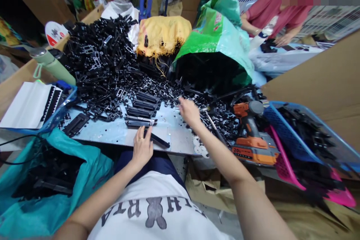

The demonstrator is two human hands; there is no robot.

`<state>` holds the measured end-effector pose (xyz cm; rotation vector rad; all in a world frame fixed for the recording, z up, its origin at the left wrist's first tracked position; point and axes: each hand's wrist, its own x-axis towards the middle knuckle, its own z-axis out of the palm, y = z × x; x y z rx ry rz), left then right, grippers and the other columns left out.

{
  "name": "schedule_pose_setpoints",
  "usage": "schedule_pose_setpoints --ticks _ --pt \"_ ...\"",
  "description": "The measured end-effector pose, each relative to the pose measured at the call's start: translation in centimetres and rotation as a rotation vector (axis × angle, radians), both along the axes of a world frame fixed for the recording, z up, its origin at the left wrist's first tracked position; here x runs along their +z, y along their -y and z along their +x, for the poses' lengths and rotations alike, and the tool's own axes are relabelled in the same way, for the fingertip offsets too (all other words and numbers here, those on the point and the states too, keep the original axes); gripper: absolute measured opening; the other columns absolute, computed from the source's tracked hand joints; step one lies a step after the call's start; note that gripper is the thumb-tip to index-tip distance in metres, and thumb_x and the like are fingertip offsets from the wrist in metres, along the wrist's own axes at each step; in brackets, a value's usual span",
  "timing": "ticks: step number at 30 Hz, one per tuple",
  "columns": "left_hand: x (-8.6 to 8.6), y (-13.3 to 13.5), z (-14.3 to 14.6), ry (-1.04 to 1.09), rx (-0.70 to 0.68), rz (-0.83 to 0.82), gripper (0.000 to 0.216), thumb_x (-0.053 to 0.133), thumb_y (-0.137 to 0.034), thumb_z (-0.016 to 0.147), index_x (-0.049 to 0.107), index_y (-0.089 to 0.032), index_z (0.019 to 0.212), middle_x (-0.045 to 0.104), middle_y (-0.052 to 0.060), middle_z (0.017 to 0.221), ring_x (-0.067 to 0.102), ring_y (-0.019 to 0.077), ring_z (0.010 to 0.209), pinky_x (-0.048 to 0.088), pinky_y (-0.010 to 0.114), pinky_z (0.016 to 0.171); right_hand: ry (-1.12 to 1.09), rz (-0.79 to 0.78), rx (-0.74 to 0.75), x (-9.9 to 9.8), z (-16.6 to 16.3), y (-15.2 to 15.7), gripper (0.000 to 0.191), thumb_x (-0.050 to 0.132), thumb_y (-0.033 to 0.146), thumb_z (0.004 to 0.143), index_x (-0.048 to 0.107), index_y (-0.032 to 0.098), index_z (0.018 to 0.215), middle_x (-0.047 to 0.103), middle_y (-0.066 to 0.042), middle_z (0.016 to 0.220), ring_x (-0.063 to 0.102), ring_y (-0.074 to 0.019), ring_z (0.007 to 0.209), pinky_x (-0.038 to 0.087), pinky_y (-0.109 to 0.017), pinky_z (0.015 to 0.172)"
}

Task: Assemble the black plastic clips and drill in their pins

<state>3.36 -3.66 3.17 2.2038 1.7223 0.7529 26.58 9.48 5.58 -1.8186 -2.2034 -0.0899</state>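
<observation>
While left hand presses black strip at near edge of table, fingers closed over its end, right hand reaches among small loose parts mid-table; fingers pinched or apart, cannot tell. Stacked strips just beyond left hand.

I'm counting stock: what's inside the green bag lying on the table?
The green bag lies open; its mouth shows a dark heap of black plastic parts. How deep they go is hidden by its plastic.

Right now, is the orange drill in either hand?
No, the orange drill lies on the table beyond the right hand, untouched.
</observation>
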Motion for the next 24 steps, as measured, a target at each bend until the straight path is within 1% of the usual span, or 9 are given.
schedule_pose_setpoints --ticks 2,4,7,11,13,15,19,22,24 --pt "0.6 -0.9 0.1 -0.205 -0.245 0.023 0.051 0.045 -0.010 0.083 0.040 -0.025 0.131 0.048 0.013 0.127 0.039 0.0281 0.124 0.028 0.051 0.103 0.144 0.092 -0.197 0.9 3.0 -4.0 0.038 0.035 0.018 0.089 0.049 0.008 0.123 0.056 -0.018 0.108 0.046 -0.0279 0.101 0.037 -0.038 0.079" --pt "1.1 -2.1 0.4 -0.347 -0.444 -0.003 0.049 0.040 -0.006 0.084 0.043 -0.027 0.128 0.058 0.010 0.111 0.049 0.0243 0.111 0.031 0.050 0.099 0.241 0.078 -0.252 1.7 5.2 -7.0 0.033 0.033 0.010 0.086 0.058 0.004 0.107 0.057 -0.019 0.103 0.045 -0.0280 0.100 0.033 -0.042 0.084" --pt "1.1 -3.6 0.4 -0.454 -0.471 -0.067 0.044 0.036 -0.005 0.085 0.047 -0.022 0.124 0.060 0.009 0.097 0.053 0.0219 0.097 0.040 0.041 0.086 0.259 0.108 -0.134 2.8 6.2 -8.1 0.028 0.034 0.012 0.088 0.060 0.007 0.098 0.060 -0.016 0.099 0.046 -0.0253 0.100 0.025 -0.046 0.094" --pt "0.6 -4.0 -0.6 -0.424 -0.315 -0.161 0.034 0.038 -0.016 0.088 0.047 -0.017 0.121 0.058 0.012 0.101 0.050 0.0230 0.098 0.040 0.037 0.081 0.145 0.139 0.288 3.5 4.2 -2.7 0.028 0.038 0.029 0.092 0.056 0.014 0.110 0.061 -0.011 0.103 0.050 -0.0208 0.097 0.029 -0.040 0.093" --pt "0.6 -4.1 -1.0 -0.360 -0.370 -0.206 0.035 0.041 -0.021 0.088 0.046 -0.018 0.123 0.057 0.010 0.106 0.050 0.0225 0.100 0.040 0.036 0.083 0.145 -0.062 0.596 3.0 2.7 1.7 0.030 0.037 0.034 0.093 0.056 0.018 0.110 0.061 -0.009 0.096 0.053 -0.0176 0.087 0.037 -0.031 0.079" --pt "0.9 -4.3 -0.9 -0.314 -0.447 -0.237 0.037 0.039 -0.020 0.088 0.044 -0.020 0.124 0.055 0.009 0.112 0.049 0.0216 0.103 0.039 0.035 0.086 0.185 -0.285 0.779 1.9 1.3 5.9 0.033 0.037 0.041 0.093 0.056 0.019 0.109 0.061 -0.007 0.089 0.054 -0.0158 0.078 0.037 -0.027 0.069" --pt "1.4 -4.7 0.2 -0.293 -0.503 -0.258 0.038 0.039 -0.032 0.088 0.043 -0.021 0.124 0.053 0.009 0.115 0.046 0.0239 0.108 0.037 0.038 0.089 0.233 -0.450 0.643 -0.2 -0.2 10.6 0.038 0.032 0.046 0.094 0.056 0.017 0.099 0.061 -0.007 0.088 0.057 -0.0155 0.075 0.033 -0.025 0.064" --pt "1.4 -4.5 0.7 -0.293 -0.501 -0.239 0.058 0.051 -0.059 0.076 0.046 -0.020 0.118 0.053 0.010 0.113 0.047 0.0276 0.107 0.037 0.041 0.089 0.248 -0.453 0.529 -0.4 -0.7 11.1 0.040 0.029 0.047 0.094 0.055 0.018 0.098 0.061 -0.008 0.089 0.057 -0.0164 0.077 0.032 -0.025 0.063" --pt "1.1 -4.3 0.7 -0.272 -0.498 -0.206 0.067 0.058 -0.065 0.068 0.046 -0.018 0.114 0.053 0.012 0.112 0.048 0.0282 0.107 0.038 0.041 0.088 0.262 -0.432 0.489 0.0 -1.0 11.2 0.040 0.028 0.048 0.094 0.055 0.018 0.097 0.061 -0.008 0.089 0.057 -0.0172 0.078 0.031 -0.026 0.063"
